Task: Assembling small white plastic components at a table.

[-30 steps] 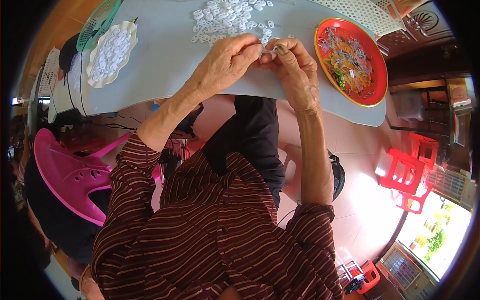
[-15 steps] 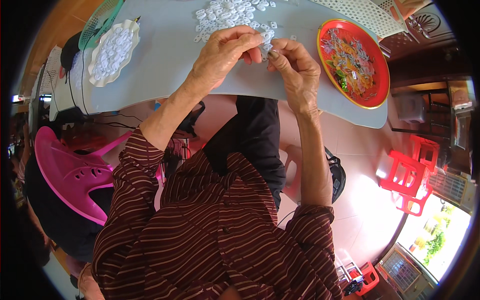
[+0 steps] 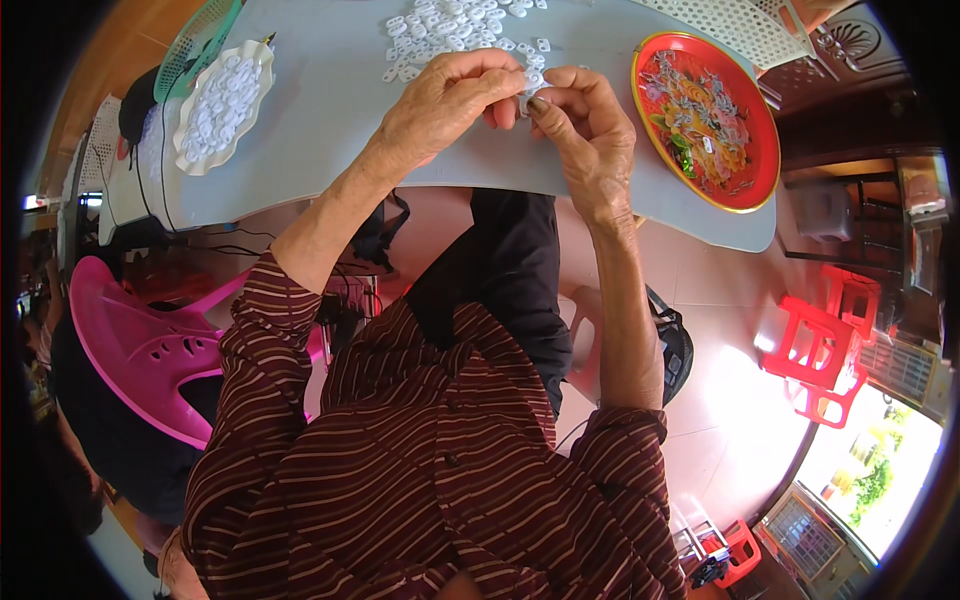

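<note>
Above the near edge of the table my two hands meet, fingertips almost touching. My left hand (image 3: 450, 100) pinches a small white plastic piece (image 3: 532, 78) with a hole in it, between thumb and forefinger. My right hand (image 3: 588, 130) is closed at the same piece, its dark-nailed thumb pressed against the forefinger; whether it holds a tiny part of its own is hidden. Just beyond the fingers lies a loose pile of similar white pieces (image 3: 445, 30). To the right sits a round red tray (image 3: 768, 150) with a flower pattern, holding many small thin greyish bits.
A scalloped white dish (image 3: 258, 92) full of white pieces stands on the grey table (image 3: 310, 120) at left, beside a green mesh basket (image 3: 205, 45). A white perforated basket (image 3: 715, 25) is at far right, near another person's hand (image 3: 822, 12). A pink chair (image 3: 120, 345) and red stools (image 3: 812, 345) stand around.
Both hands stay together over the table with only slight finger movement. The whole view has shifted a little.
</note>
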Available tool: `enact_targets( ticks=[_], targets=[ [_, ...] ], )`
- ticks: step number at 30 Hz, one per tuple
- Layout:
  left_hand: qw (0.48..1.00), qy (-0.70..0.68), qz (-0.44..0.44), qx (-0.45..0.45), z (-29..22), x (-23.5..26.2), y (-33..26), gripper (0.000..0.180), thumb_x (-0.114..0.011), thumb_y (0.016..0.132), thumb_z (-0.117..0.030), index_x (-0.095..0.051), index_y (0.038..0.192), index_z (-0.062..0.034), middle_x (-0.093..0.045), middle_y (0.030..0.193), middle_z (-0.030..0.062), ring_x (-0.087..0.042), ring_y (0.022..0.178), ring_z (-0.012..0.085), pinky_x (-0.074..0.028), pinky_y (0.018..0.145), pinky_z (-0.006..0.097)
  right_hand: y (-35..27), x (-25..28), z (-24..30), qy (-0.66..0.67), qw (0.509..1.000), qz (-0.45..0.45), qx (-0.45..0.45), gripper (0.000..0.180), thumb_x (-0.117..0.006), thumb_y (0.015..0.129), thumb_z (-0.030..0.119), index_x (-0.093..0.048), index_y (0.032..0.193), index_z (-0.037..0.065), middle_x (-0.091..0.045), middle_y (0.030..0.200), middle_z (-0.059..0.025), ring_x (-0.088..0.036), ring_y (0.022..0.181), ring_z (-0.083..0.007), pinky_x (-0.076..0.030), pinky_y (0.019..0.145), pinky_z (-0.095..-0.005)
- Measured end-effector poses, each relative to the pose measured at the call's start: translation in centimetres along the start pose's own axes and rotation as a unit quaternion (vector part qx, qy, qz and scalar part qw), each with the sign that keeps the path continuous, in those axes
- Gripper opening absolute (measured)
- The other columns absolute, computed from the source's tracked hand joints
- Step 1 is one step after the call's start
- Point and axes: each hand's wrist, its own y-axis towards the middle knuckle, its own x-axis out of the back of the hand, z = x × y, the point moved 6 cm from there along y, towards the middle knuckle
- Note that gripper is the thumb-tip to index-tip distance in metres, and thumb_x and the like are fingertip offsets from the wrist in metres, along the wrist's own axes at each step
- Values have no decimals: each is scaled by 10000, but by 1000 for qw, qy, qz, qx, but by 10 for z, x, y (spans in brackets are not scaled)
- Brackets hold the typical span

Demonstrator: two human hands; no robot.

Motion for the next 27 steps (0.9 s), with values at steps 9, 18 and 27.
enact_targets(
  ticks=[9,18,27],
  targets=[
    [986,157,11,-51,-5,-2,-1,242,-502,913,-250,-589,844,-35,-537,606,14,-514,580,89,-409,541,267,-1,0,-1,-5,1000,-3,23,224,-632,845,10,-578,1061,27,-630,836,-43,-585,707,-83,-489,645,-209],
    [975,169,-73,-123,-10,-9,-7,175,-475,890,-145,-526,781,-16,-487,570,42,-445,518,94,-383,491,269,-1,-3,3,-23,999,-3,23,213,-605,859,-3,-574,1068,21,-643,826,-61,-605,703,-93,-491,632,-215],
    [969,198,-55,-139,-11,-8,-4,125,-500,847,-65,-480,735,-14,-421,542,44,-381,498,100,-350,458,279,-4,-3,5,-52,998,-17,29,206,-593,859,-16,-575,1062,14,-643,815,-62,-606,692,-95,-484,623,-209]
  ],
)
